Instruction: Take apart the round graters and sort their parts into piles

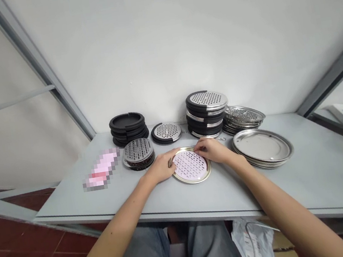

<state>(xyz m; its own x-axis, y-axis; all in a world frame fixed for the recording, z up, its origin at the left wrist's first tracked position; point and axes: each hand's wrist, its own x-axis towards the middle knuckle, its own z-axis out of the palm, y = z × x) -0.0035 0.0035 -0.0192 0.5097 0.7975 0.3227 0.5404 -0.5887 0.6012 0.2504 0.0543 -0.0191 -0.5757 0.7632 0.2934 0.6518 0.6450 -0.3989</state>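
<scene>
A round perforated metal grater disc [191,166] lies flat on the grey table [312,175] in front of me. My left hand [162,167] rests at its left rim, fingers curled against the edge. My right hand [211,149] sits at its upper right rim, fingertips pinching or pressing the edge. Both hands touch the disc, which stays on the table.
Behind stand a stack of black rings [128,128], a small pile of grater discs [138,153], one ringed grater [167,132], a tall mixed stack [207,113], perforated discs [243,118] and plain metal plates [263,147]. A blurred pink object [101,170] lies left.
</scene>
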